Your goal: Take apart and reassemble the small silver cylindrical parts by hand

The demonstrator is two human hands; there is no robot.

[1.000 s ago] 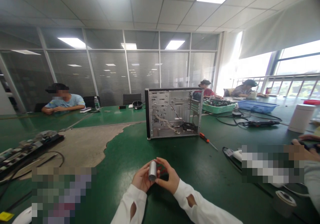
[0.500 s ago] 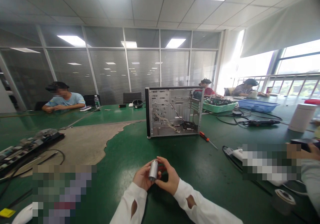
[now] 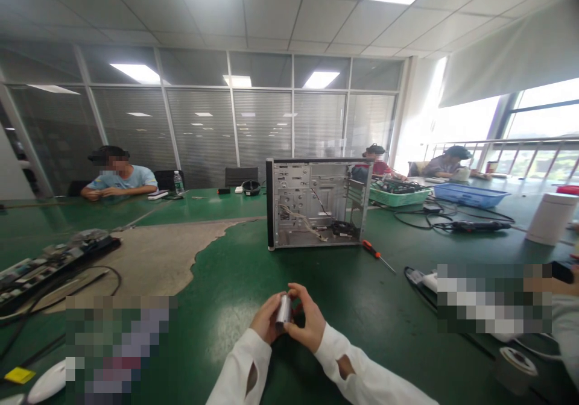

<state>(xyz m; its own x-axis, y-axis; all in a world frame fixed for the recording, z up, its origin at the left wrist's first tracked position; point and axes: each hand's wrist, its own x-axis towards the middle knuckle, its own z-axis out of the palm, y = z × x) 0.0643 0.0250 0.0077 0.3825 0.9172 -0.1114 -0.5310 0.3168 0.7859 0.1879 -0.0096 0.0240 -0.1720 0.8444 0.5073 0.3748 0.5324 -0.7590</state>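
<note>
Above the near part of the green table, both hands meet around a small silver metal cylinder (image 3: 283, 312). My left hand (image 3: 266, 320) wraps its left side, the fingers partly hidden behind it. My right hand (image 3: 310, 319) curls in from the other side, with its thumb at the cylinder's lower end and its fingers near the top. Something dark reddish shows between the right fingers, too small to name. Beyond the hands stands an opened computer case (image 3: 319, 203), its metal inside and loose cables exposed. A screwdriver (image 3: 377, 255) with a red-and-black handle lies beside the case.
At left lies a power strip (image 3: 58, 266) crowded with plugs, and cables. On the right are a tape roll (image 3: 515, 369), a white cylindrical container (image 3: 550, 217), a green basket (image 3: 398, 195) and a blue basket (image 3: 470, 194). Several people sit around the table; one arm (image 3: 565, 320) reaches in at right.
The cylinder has turned slightly in my hands, and my left fingers sit closer around it. The view has shifted a little; the case and screwdriver keep their places.
</note>
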